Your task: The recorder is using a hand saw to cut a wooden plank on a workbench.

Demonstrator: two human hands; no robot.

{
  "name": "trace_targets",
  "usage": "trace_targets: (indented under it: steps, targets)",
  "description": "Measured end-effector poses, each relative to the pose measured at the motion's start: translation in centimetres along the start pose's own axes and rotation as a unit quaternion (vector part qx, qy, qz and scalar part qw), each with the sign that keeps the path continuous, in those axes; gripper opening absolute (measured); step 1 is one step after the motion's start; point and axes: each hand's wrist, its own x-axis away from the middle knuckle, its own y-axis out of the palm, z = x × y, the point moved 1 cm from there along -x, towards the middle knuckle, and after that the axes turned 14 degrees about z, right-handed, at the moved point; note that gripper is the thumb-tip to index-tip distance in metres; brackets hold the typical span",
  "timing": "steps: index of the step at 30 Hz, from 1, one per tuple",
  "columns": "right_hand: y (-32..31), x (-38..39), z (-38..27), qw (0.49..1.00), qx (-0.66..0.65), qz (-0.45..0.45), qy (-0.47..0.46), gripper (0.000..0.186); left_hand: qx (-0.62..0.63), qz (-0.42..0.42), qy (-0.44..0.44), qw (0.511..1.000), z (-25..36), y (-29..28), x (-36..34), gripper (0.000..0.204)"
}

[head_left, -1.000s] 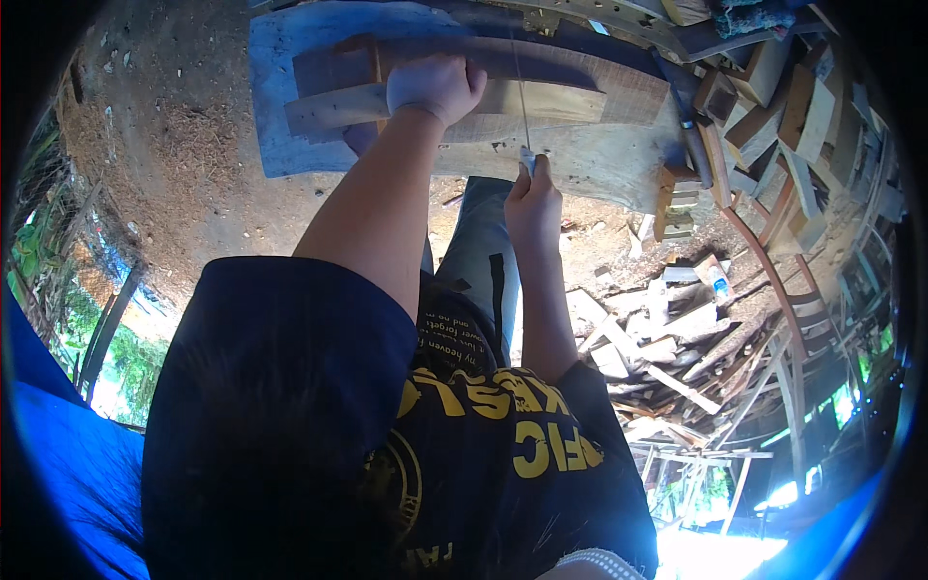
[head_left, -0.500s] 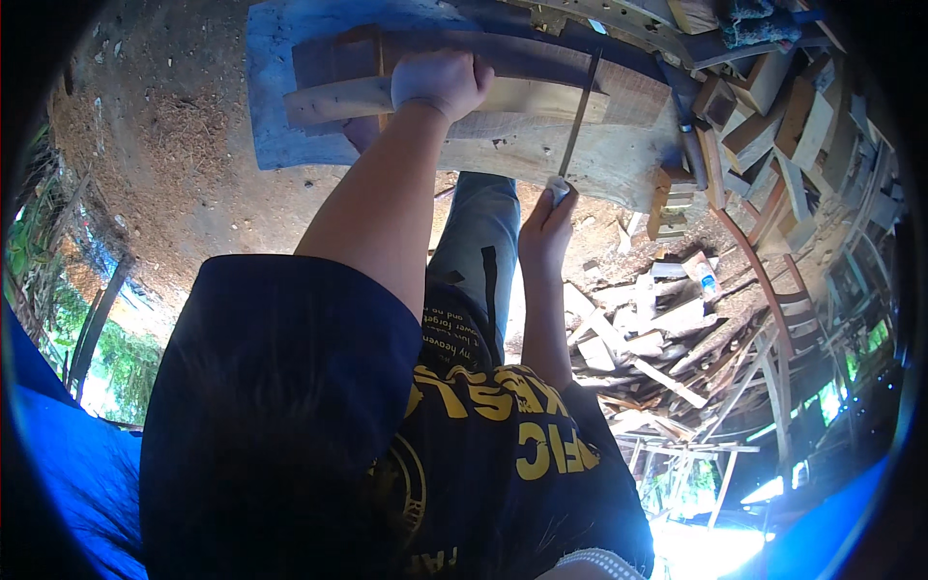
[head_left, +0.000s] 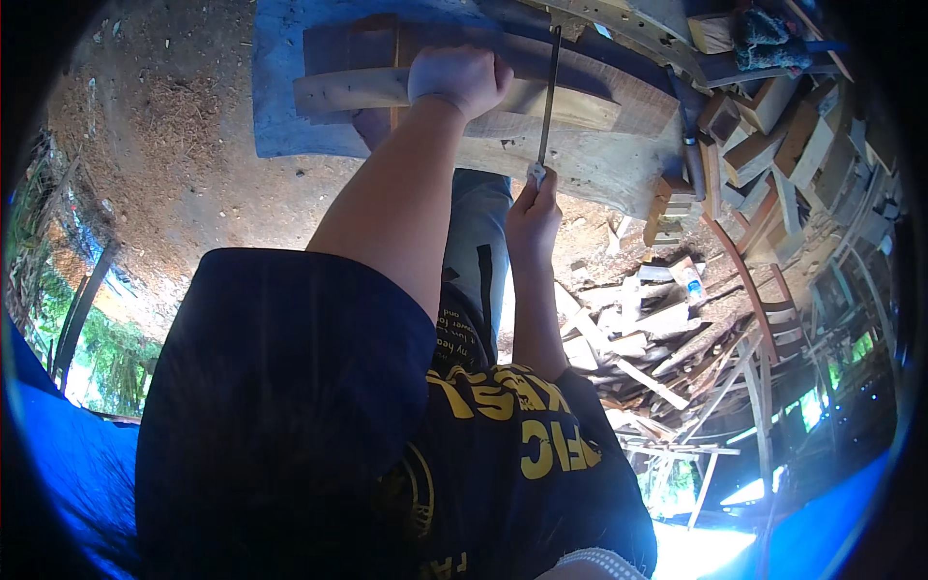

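My left hand [head_left: 456, 79] is closed over a pale wooden strip [head_left: 348, 92], which lies on a darker curved plank [head_left: 633, 106] atop a broad worn board [head_left: 280, 135]. To its right my right hand [head_left: 532, 208] grips the whitish handle of a long, thin metal tool [head_left: 547, 106], its blade pointing away from me across both pieces of wood. Whether the blade cuts into them or rests against them cannot be told. The fingertips of my left hand are mostly hidden.
Wooden offcuts [head_left: 802, 135] crowd the right, beside a dark elongated tool [head_left: 688, 126], a blue-green cloth bundle [head_left: 768, 43] and a slotted block [head_left: 665, 213]. Below lie a scrap pile [head_left: 633, 329] and a curved slatted frame [head_left: 773, 319]. My leg [head_left: 474, 203] shows beneath the board.
The blade swung rightward and tilted half a second ago; now it stands more upright and further left, with my right hand shifted slightly left and up. My left hand keeps its hold on the wood.
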Motion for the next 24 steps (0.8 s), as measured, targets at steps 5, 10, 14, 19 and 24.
trace_targets:
  steps: [5,10,14,19,24]
  targets:
    - [-0.63,0.7,0.1,1.0,-0.004,0.007,-0.014,0.015,0.003,0.025,0.003,1.0,-0.16,0.04,0.16,0.038]
    - [-0.38,0.54,-0.04,1.0,0.009,0.005,-0.008,0.015,-0.011,0.029,0.009,0.999,-0.32,0.6,0.13,0.039]
    - [-0.12,0.47,-0.14,1.0,0.012,0.006,-0.01,0.015,-0.015,0.035,0.014,0.999,-0.25,0.61,0.11,0.039]
    - [0.0,0.59,-0.09,1.0,0.01,0.012,-0.013,0.015,-0.018,0.031,0.012,0.999,-0.3,0.43,0.14,0.039]
    - [-0.43,0.65,-0.35,1.0,0.022,-0.001,0.009,0.015,-0.017,0.038,0.012,0.999,-0.24,0.51,0.14,0.039]
